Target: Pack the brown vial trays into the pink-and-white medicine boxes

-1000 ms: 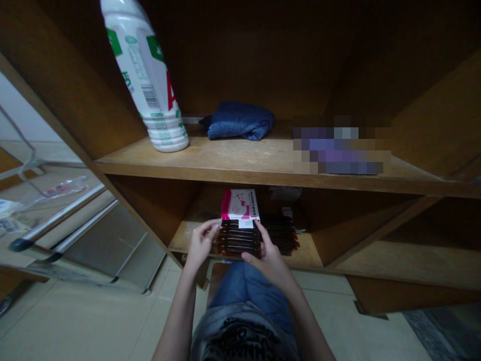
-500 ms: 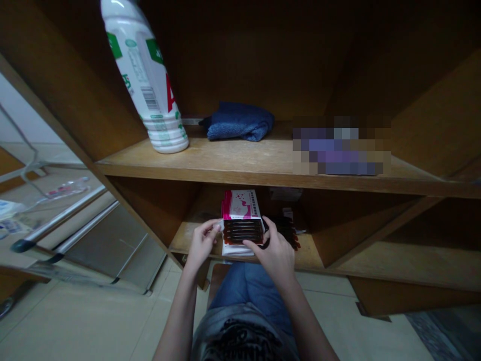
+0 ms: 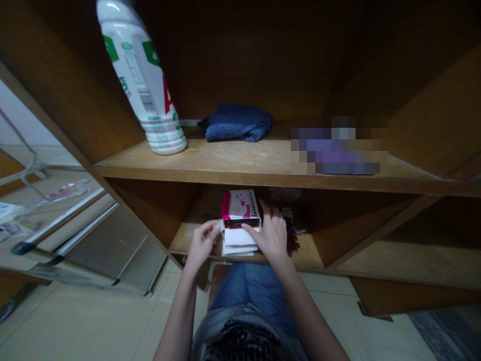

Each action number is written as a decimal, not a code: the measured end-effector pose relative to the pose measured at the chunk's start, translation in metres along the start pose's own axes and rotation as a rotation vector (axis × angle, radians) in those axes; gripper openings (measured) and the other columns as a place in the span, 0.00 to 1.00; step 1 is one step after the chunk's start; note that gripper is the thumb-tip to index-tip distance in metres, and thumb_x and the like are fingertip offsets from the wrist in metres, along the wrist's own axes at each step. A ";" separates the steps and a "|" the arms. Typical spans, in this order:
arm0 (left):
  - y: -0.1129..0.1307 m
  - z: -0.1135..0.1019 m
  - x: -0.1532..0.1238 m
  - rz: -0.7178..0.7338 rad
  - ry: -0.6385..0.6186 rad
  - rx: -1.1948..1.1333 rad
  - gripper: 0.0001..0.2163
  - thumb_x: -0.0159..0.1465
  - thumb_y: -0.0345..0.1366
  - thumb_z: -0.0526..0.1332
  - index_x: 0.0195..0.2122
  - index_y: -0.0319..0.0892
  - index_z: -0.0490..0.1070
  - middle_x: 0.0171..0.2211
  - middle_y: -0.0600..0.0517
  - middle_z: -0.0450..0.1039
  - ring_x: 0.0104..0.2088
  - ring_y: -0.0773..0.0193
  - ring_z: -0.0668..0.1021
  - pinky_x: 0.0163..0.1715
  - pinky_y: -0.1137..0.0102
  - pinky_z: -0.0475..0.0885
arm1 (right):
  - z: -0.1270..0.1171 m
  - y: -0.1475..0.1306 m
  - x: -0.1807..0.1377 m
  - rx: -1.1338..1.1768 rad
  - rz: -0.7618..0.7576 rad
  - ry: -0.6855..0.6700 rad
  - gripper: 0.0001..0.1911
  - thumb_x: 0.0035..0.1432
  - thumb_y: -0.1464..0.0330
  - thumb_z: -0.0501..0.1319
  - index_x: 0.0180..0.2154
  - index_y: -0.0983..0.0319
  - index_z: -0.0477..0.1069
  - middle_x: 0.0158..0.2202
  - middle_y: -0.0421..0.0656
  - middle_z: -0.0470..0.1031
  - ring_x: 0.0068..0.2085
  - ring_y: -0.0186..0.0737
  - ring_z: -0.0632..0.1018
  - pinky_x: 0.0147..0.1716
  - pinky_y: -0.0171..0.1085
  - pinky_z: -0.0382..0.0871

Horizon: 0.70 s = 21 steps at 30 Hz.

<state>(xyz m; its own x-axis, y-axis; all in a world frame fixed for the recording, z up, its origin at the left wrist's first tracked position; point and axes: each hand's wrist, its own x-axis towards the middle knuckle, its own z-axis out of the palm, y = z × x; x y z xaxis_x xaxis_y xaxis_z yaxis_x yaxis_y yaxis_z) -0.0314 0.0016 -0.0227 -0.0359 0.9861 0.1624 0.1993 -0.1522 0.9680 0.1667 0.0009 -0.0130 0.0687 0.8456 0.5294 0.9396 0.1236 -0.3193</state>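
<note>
A white and pink carton [image 3: 240,204] lies on the lower shelf, its open end towards me. Dark brown vials [image 3: 235,224] show just inside the opening. A white flap [image 3: 240,238] hangs out below them, over more white paper or card. At the carton's left front corner, my left hand [image 3: 203,239] is closed in a pinch on a small white side flap. My right hand [image 3: 272,233] has its thumb at the opening by the vials, and its fingers stretch out along the carton's right side. More brown vials [image 3: 293,241] lie to the right, partly hidden by this hand.
On the shelf above stand a white bottle [image 3: 146,95] and a folded blue cloth [image 3: 238,123]; a blurred-out patch covers something purplish at the right. The shelf edge [image 3: 240,175] runs over my hands. A metal-framed rack [image 3: 101,240] is at the left.
The row of brown vials has slid away from me into the carton, uncovering the white flap. My right hand has moved forward, its fingers straightening. My left hand keeps its place.
</note>
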 end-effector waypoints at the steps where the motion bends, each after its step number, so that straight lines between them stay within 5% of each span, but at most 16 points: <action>1: 0.000 0.000 0.000 -0.007 -0.002 0.003 0.16 0.56 0.43 0.61 0.39 0.36 0.76 0.35 0.44 0.78 0.28 0.64 0.74 0.19 0.76 0.65 | 0.002 0.000 0.001 0.012 0.006 0.003 0.43 0.51 0.47 0.60 0.61 0.65 0.54 0.48 0.58 0.68 0.47 0.59 0.70 0.41 0.49 0.66; 7: -0.002 -0.001 -0.003 -0.004 -0.020 -0.045 0.15 0.55 0.43 0.62 0.40 0.39 0.71 0.33 0.48 0.77 0.30 0.63 0.76 0.24 0.75 0.68 | 0.002 0.004 -0.003 0.267 -0.010 0.001 0.38 0.53 0.53 0.60 0.59 0.65 0.55 0.51 0.57 0.67 0.53 0.58 0.67 0.48 0.52 0.65; 10: 0.000 -0.001 -0.007 0.052 0.004 0.059 0.10 0.56 0.42 0.62 0.34 0.40 0.70 0.30 0.51 0.76 0.28 0.65 0.75 0.26 0.75 0.67 | -0.003 0.011 -0.008 0.483 0.054 0.038 0.34 0.54 0.57 0.60 0.58 0.65 0.56 0.49 0.54 0.69 0.47 0.50 0.72 0.46 0.47 0.68; 15: 0.008 -0.004 -0.012 0.216 -0.040 0.259 0.08 0.59 0.41 0.60 0.32 0.42 0.70 0.47 0.44 0.73 0.44 0.57 0.75 0.41 0.64 0.70 | -0.011 0.024 -0.015 0.641 0.130 0.174 0.16 0.55 0.71 0.53 0.46 0.61 0.70 0.34 0.45 0.74 0.36 0.43 0.74 0.37 0.41 0.70; 21: 0.006 0.001 -0.015 0.379 -0.147 0.526 0.17 0.51 0.44 0.68 0.40 0.46 0.71 0.60 0.44 0.57 0.60 0.48 0.60 0.57 0.50 0.57 | -0.010 0.035 -0.015 0.638 0.163 0.165 0.19 0.44 0.78 0.50 0.32 0.59 0.76 0.23 0.41 0.73 0.31 0.42 0.72 0.30 0.38 0.66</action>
<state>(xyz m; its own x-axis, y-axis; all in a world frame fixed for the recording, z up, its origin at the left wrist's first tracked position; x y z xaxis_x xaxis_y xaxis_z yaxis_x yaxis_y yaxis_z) -0.0283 -0.0141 -0.0198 0.2572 0.8753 0.4095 0.6247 -0.4739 0.6206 0.2022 -0.0132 -0.0245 0.2908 0.7950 0.5323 0.5343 0.3266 -0.7797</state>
